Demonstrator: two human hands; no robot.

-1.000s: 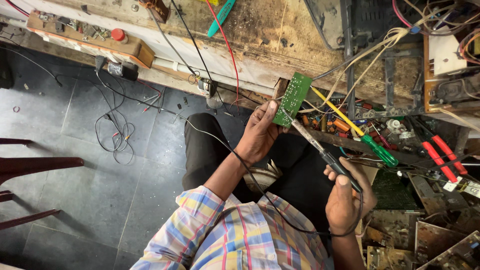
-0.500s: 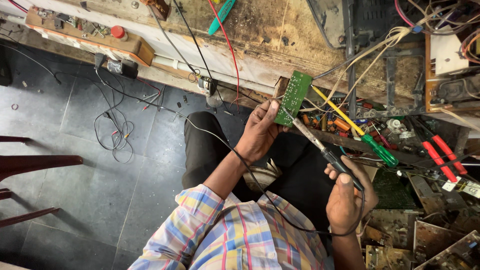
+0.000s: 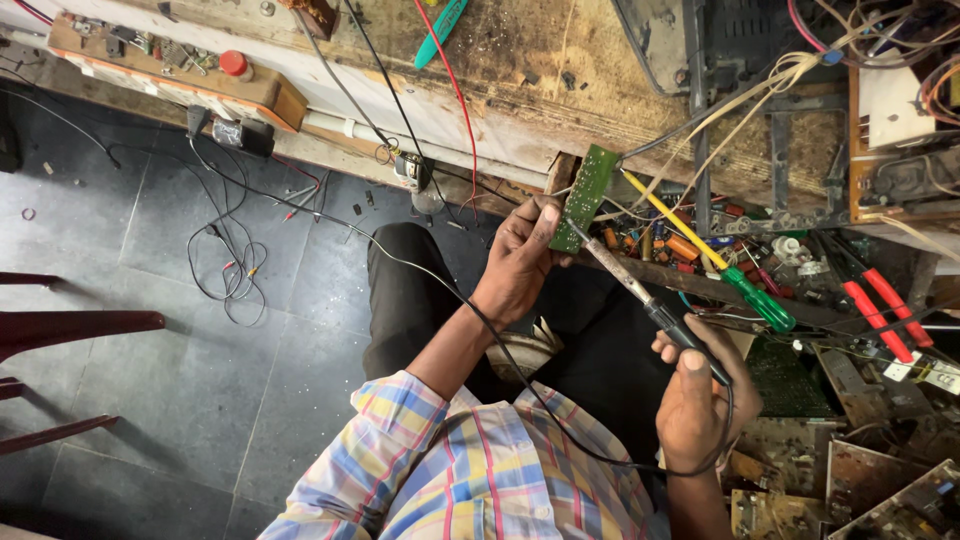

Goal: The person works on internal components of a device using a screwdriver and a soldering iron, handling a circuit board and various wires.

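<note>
At the far left of the frame a dark red chair (image 3: 60, 330) stood on the grey tiled floor (image 3: 150, 400), with open tiles between it and the person's knee. A loose black wire (image 3: 225, 250) lay coiled on those tiles below the wooden box with a red button (image 3: 190, 75) in the upper left. The edge of the worn tabletop (image 3: 520, 60) ran slantwise from the upper left toward the centre, and a teal-handled tool (image 3: 440, 30) lay on it near the top edge.

Near the centre, the left hand (image 3: 520, 265) was closed on the lower end of a narrow green circuit board (image 3: 583, 195), holding it up on end just in front of the tabletop's edge. The tip of a soldering iron (image 3: 640, 295) met the board's lower part. Its dark handle sat in the right hand (image 3: 700, 400), which was wrapped around it in the lower right of centre, well apart from the left hand. The iron's black cord looped back over the checked shirt (image 3: 470, 480).

Right of the board, a green-handled screwdriver (image 3: 720, 270) lay slantwise among small parts, and red-handled pliers (image 3: 880, 305) lay further right. Scrap boards crowded the lower right corner, leaving little free room there.
</note>
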